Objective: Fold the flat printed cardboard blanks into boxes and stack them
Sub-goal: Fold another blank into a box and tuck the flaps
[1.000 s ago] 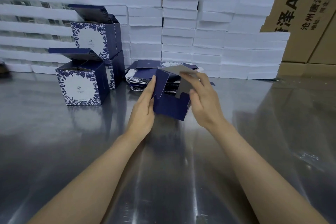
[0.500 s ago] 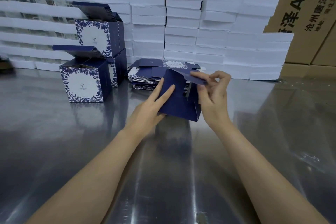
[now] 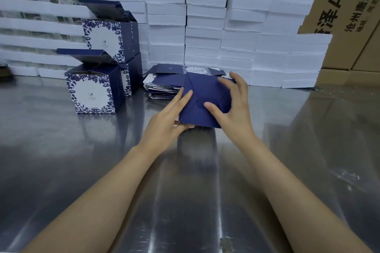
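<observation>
**Navy gift box takes shape on steel bench**

A person's left hand [image 3: 166, 123] and right hand [image 3: 236, 113] both grasp a half-folded box [image 3: 207, 96] of dark blue card, held just above a stainless steel table [image 3: 82, 160]. It sits in front of the pile of flat blanks [image 3: 164, 83]. The left fingers lie along the box's left side with the thumb tucked under its near lower edge. The right thumb presses on the plain blue face where the flaps meet, and the right fingers curl over the far upper edge.

The blanks lie just behind the hands, navy with a strip of blue-and-white leaf print on the top sheet. To the left stands a finished box [image 3: 94, 92] with its lid flap raised. Its front bears a white panel framed by blue leaves, with a small emblem and lines of lettering too small to read. Behind it, two more boxes are stacked, the upper box [image 3: 107, 37] resting on the lower box [image 3: 132, 74]. The upper one also has its lid open and shows the same panel.

White foam slabs [image 3: 205, 26] are piled in columns along the back of the table. Behind them rise brown shipping cartons [image 3: 345, 26] printed in black with large letters "AH" and Chinese characters, among them "沧州"; the rest is cut off or hidden.
</observation>
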Demonstrator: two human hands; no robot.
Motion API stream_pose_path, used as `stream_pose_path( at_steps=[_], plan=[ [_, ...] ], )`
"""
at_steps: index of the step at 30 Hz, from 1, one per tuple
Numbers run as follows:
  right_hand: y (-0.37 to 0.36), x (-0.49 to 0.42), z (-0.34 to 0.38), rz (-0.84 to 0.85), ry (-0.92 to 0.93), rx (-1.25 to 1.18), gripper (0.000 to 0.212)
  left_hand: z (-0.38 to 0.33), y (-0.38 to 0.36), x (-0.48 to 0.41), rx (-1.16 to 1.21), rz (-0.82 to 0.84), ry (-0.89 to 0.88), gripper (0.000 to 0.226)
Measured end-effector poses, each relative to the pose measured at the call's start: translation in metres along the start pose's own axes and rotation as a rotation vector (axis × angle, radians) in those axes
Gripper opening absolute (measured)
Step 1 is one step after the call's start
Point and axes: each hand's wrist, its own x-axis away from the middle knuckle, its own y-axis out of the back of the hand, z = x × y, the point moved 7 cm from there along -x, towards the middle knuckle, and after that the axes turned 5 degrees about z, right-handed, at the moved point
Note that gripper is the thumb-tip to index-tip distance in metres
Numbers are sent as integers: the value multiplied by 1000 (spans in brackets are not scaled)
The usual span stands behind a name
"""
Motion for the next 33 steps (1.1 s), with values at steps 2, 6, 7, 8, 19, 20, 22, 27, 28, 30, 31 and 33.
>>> stream_pose_path(
  at_steps=[2,6,7,8,19,20,22,27,28,30,31,33],
  plan=[
    [1,-1,1,-24,30,74,53,0,-1,1,16,-4,11,98],
    [6,3,1,-110,71,266,60,-5,-2,3,48,-6,-28,96],
    [8,3,1,-130,64,305,64,-7,-2,3,33,-14,-50,95],
    [9,3,2,-143,55,336,67,-10,-2,3,9,-22,-72,95],
    [22,-2,-25,-187,-191,-286,34,-2,7,2,357,-133,71,54],
    [17,-1,-25,-150,-204,-300,33,0,5,2,417,-154,92,49],
    [11,2,-17,-113,-156,-224,28,1,3,1,443,-168,111,46],
    [3,8,12,-120,167,11,15,-2,18,2,505,-351,111,17],
    [2,8,17,-122,229,21,13,-4,20,0,479,-384,104,9],
    [-4,8,23,-99,317,12,16,-12,22,-1,381,-425,66,14],
    [-9,8,23,-72,338,-1,20,-16,20,0,332,-431,36,28],
    [-18,10,14,-10,295,-19,26,-15,12,2,294,-408,48,49]
  ],
)
